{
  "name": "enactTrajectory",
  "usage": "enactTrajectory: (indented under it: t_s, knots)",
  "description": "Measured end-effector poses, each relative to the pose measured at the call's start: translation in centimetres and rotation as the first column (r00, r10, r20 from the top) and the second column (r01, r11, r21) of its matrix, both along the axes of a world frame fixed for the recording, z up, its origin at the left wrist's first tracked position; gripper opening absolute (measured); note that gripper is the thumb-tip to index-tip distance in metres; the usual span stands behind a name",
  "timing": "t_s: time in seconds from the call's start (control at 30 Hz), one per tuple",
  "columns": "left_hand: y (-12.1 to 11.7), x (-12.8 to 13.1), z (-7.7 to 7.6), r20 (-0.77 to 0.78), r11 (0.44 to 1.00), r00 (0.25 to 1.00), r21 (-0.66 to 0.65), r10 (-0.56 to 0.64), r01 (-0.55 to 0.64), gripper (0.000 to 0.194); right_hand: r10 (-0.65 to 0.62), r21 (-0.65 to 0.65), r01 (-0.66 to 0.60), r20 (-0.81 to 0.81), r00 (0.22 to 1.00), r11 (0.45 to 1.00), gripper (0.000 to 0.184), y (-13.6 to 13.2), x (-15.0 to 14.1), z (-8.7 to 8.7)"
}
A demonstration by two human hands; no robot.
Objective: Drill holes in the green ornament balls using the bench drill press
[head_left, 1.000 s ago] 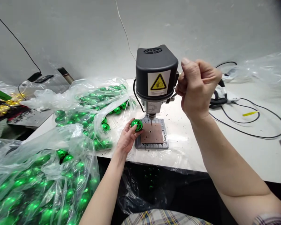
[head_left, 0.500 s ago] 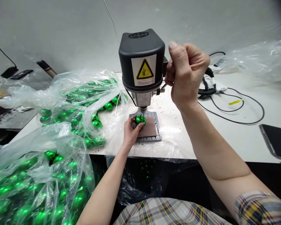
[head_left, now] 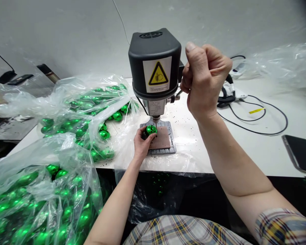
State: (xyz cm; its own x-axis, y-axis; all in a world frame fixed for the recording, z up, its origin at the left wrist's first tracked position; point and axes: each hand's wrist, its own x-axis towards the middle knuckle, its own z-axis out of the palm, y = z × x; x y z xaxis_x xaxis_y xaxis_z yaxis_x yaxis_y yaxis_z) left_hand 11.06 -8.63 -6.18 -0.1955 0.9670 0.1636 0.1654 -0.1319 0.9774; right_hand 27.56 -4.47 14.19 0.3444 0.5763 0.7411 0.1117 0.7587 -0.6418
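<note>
Between thumb and fingers, my left hand (head_left: 142,141) grips a shiny green ball (head_left: 151,130), like a bauble. The ball is just above a brown board (head_left: 163,137) on the metal base (head_left: 172,144) of a small drill press (head_left: 155,64). Close over the ball's right side is the drill bit (head_left: 156,124); whether they touch I cannot tell. My right hand (head_left: 206,76) is raised beside the machine's dark head, closed in a fist around the drill press lever (head_left: 179,92). Only a short metal piece of that lever shows below the fingers.
Clear plastic bags of green balls (head_left: 46,204) fill the left side, one on the table (head_left: 193,149). A phone (head_left: 301,154) lies at the right edge. A headset (head_left: 225,93) and black cable (head_left: 285,119) sit behind my right arm. Dark crumbs dot the tabletop.
My left hand and the green ball have shifted slightly left. My right fist stays closed at the lever, a touch further right in view.
</note>
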Motion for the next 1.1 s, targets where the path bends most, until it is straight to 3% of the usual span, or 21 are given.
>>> enactTrajectory:
  t_s: [0.27, 0.47, 0.63, 0.83, 1.1]
  knots:
    - [-0.1, 0.6, 0.4, -0.045, 1.000, 0.999, -0.007, -0.015, 0.014, 0.047, 0.035, 0.028, -0.034, -0.047, 0.998, 0.999, 0.062, -0.1, -0.1, 0.4]
    - [-0.9, 1.5, 0.4, -0.190, 0.983, 0.978, 0.148, -0.083, 0.112, 0.047, 0.028, 0.002, -0.028, -0.034, 0.999, 1.000, 0.066, 0.1, -0.1, 0.6]
    - [-0.7, 1.7, -0.1, -0.141, 0.989, 0.984, 0.091, -0.105, 0.118, 0.051, 0.055, 0.033, -0.054, -0.048, 0.997, 0.998, 0.067, -0.1, -0.1, 0.8]
    - [-0.4, 1.7, -0.4, -0.189, 0.986, 0.981, 0.147, -0.048, 0.076, 0.051, 0.078, 0.054, -0.075, -0.055, 0.995, 0.996, 0.066, 0.0, -0.1, 0.7]
    - [-0.7, 1.6, -0.4, -0.123, 0.987, 0.989, 0.126, -0.083, 0.098, 0.052, 0.080, 0.122, -0.071, -0.067, 0.995, 0.990, 0.061, 0.4, 0.0, -0.1]
